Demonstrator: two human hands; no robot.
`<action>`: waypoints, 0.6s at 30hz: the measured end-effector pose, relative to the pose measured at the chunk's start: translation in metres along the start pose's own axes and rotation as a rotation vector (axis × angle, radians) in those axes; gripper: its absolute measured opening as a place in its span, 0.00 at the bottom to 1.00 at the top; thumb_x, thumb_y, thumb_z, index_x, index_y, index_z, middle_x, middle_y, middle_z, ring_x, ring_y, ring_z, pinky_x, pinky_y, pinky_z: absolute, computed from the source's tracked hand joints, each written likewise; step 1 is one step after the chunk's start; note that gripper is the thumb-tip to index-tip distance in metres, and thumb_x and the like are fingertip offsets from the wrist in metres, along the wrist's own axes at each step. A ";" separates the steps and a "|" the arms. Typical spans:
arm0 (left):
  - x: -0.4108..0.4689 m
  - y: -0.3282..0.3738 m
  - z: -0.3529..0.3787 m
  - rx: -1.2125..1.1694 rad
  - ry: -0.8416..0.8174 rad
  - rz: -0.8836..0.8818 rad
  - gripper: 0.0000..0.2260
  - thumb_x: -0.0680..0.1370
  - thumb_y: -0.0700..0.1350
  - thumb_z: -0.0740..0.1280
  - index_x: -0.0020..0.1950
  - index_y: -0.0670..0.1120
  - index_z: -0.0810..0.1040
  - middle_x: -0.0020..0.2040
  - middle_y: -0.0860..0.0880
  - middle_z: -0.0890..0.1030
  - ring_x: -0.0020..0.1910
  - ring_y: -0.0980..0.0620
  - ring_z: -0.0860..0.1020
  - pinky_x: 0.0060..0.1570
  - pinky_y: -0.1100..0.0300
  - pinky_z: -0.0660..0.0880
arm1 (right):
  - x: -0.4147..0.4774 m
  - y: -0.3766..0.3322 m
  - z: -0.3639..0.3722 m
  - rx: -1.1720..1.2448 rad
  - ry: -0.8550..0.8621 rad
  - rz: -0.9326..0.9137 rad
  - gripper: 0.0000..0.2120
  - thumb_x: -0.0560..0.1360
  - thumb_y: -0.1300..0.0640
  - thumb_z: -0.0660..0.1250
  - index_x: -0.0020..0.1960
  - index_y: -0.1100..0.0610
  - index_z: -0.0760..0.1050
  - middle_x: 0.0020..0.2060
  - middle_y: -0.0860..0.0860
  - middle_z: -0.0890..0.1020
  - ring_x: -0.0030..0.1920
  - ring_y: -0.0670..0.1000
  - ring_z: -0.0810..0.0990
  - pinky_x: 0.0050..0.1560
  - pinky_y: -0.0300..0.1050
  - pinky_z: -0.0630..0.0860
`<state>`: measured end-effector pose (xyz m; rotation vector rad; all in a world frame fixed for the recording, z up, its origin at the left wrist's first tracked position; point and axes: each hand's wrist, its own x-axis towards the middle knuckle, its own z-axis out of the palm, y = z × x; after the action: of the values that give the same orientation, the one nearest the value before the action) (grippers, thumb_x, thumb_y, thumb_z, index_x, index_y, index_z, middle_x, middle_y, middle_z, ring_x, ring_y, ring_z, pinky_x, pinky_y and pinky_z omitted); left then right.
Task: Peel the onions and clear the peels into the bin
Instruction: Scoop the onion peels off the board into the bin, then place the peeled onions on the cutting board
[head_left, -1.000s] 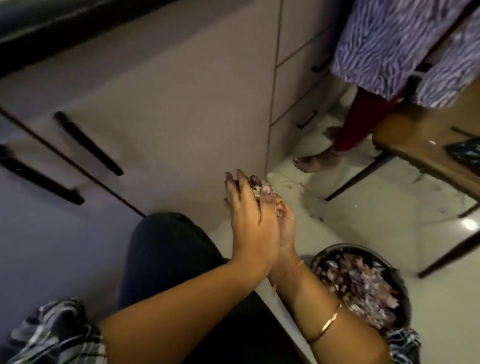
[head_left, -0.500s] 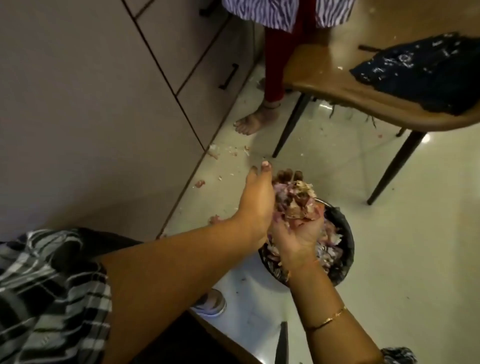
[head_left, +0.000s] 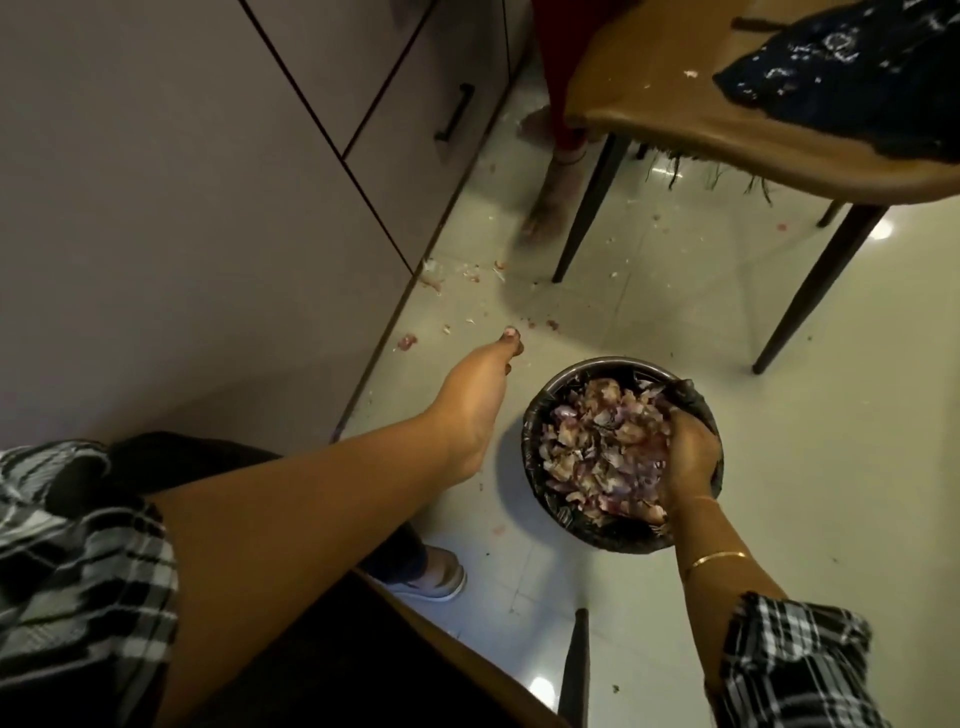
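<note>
A round bin (head_left: 550, 410) lined with a black bag stands on the pale floor, heaped with purple and brown onion peels (head_left: 597, 447). My right hand (head_left: 691, 457) is down inside the bin at its right side, pressing on the peels, with its fingertips buried among them. My left hand (head_left: 478, 395) hangs in the air left of the bin, fingers stretched out straight and holding nothing. No whole onion is in view.
Loose peel scraps (head_left: 441, 280) lie on the floor along the cabinet (head_left: 208, 208) base. A brown chair (head_left: 727, 135) with a dark cloth (head_left: 852, 78) stands beyond the bin; another person's foot (head_left: 545, 208) is beside its leg. My slippered foot (head_left: 431, 577) is near the bin.
Both hands were cupped together holding peels above the bin. Now they are apart: the right hand has dropped into the bin onto the peels, and the left has swung away to the left, empty.
</note>
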<state>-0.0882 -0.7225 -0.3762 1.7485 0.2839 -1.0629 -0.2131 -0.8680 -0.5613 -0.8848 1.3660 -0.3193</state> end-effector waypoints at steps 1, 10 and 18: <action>-0.001 0.000 -0.001 0.012 0.002 -0.001 0.21 0.80 0.54 0.54 0.71 0.47 0.66 0.72 0.47 0.65 0.72 0.48 0.61 0.72 0.49 0.54 | 0.001 0.002 0.001 -0.073 -0.009 -0.028 0.12 0.72 0.51 0.66 0.51 0.55 0.82 0.49 0.55 0.84 0.52 0.57 0.81 0.59 0.59 0.76; -0.009 -0.010 -0.017 0.247 0.066 0.070 0.14 0.79 0.47 0.59 0.64 0.47 0.71 0.62 0.46 0.75 0.62 0.46 0.72 0.60 0.56 0.67 | -0.008 0.021 0.004 -0.709 0.038 -0.461 0.17 0.77 0.62 0.59 0.65 0.63 0.74 0.63 0.60 0.76 0.64 0.62 0.72 0.68 0.60 0.67; -0.035 -0.006 -0.067 0.391 0.160 0.222 0.14 0.80 0.44 0.60 0.65 0.46 0.71 0.63 0.51 0.73 0.46 0.57 0.76 0.41 0.72 0.71 | -0.051 0.008 0.048 -1.148 -0.132 -0.710 0.13 0.75 0.63 0.62 0.56 0.67 0.76 0.60 0.65 0.74 0.58 0.65 0.72 0.60 0.53 0.67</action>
<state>-0.0774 -0.6525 -0.3475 2.1624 -0.0259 -0.8574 -0.1815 -0.8118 -0.5331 -2.3085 0.9999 0.0373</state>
